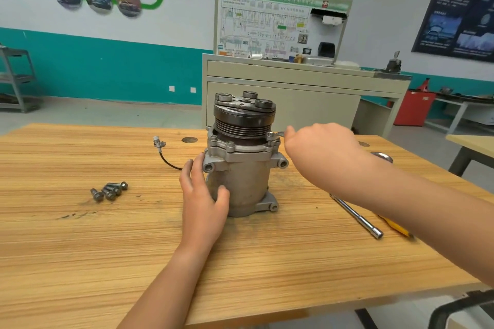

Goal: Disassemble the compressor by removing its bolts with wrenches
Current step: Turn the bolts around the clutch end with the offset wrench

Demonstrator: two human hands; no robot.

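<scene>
Fingers [197,168] of the left hand [203,200] lie straight and close together against the side of the compressor [240,176], thumb across its front, bracing it. The compressor stands upright near the middle of the bench [80,235], pulley end up. The right hand [320,147] is at the upper flange, seen from the back. Its fingers are hidden, but it seems closed round the handle of a wrench [278,134] whose head sits on a flange bolt [271,136]. A cluster of loose bolts [109,191] lies on the bench well to the left, and a wire with a plug [160,145] trails from the body's left side. A steel bar [358,218] and a yellow-handled tool [395,227] lie to the right, partly under the forearm.

The step in hand looks like loosening this flange bolt, with others on the flange left to do. Next the wrench needs a firm turn while the left hand resists the twist, so the body neither spins nor tips.
</scene>
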